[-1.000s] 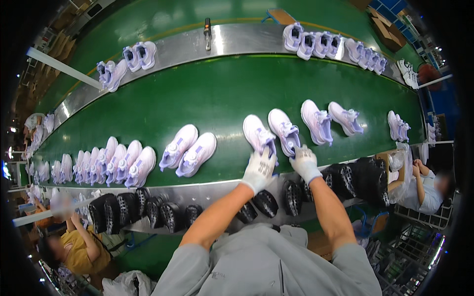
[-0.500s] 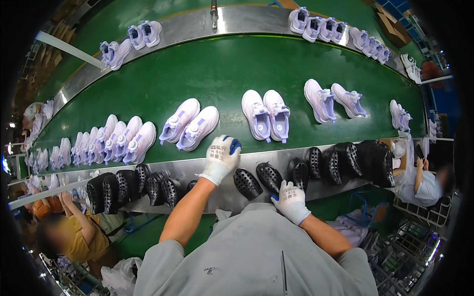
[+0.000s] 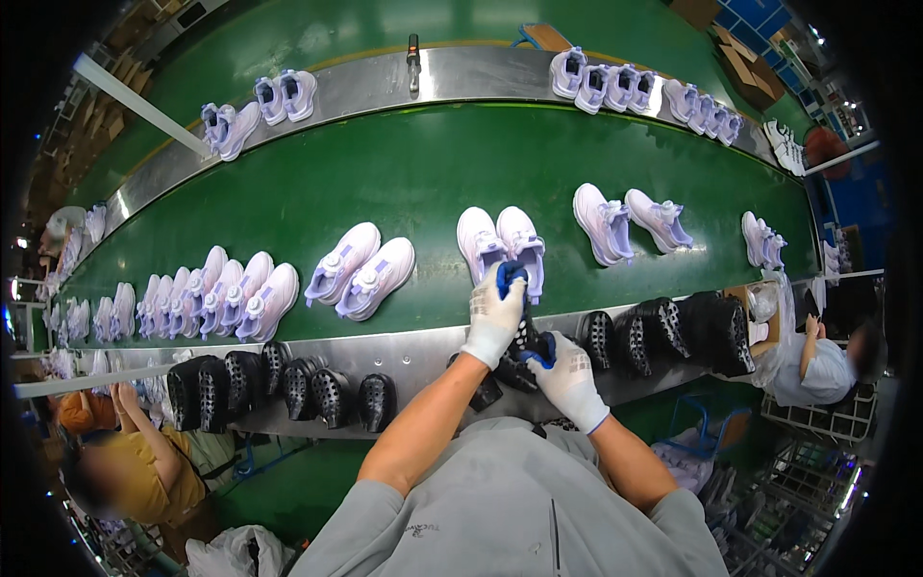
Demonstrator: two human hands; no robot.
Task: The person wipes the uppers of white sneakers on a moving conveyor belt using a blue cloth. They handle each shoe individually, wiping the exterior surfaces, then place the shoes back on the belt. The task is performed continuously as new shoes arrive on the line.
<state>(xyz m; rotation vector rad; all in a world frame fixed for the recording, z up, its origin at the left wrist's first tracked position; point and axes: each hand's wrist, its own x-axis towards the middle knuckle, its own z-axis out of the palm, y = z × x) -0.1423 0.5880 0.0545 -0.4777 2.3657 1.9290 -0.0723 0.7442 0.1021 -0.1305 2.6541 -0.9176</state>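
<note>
My left hand (image 3: 497, 310), in a white glove with blue fingertips, is closed round a black perforated shoe tree (image 3: 524, 337) in front of me. My right hand (image 3: 567, 377), gloved alike, grips it from the lower right. Just beyond, a pair of pale lilac-white shoes stands side by side on the green belt, the left shoe (image 3: 477, 234) partly covered by my left hand and the right shoe (image 3: 519, 229) showing more. Another black shoe tree (image 3: 486, 390) lies beneath my left wrist, mostly hidden. How my fingers meet the held piece is partly hidden.
More pale shoes (image 3: 377, 279) stand in pairs and rows along the green belt (image 3: 423, 163). Black shoe trees (image 3: 377, 402) line the near metal ledge (image 3: 423, 361) on both sides. A tool with a dark handle (image 3: 413, 65) lies on the far ledge. Other people sit at left and right.
My left hand has moved right from the belt edge to the shoe tree. The right hand has risen slightly with its fingers on it. The shoe tree is now held between both hands.
</note>
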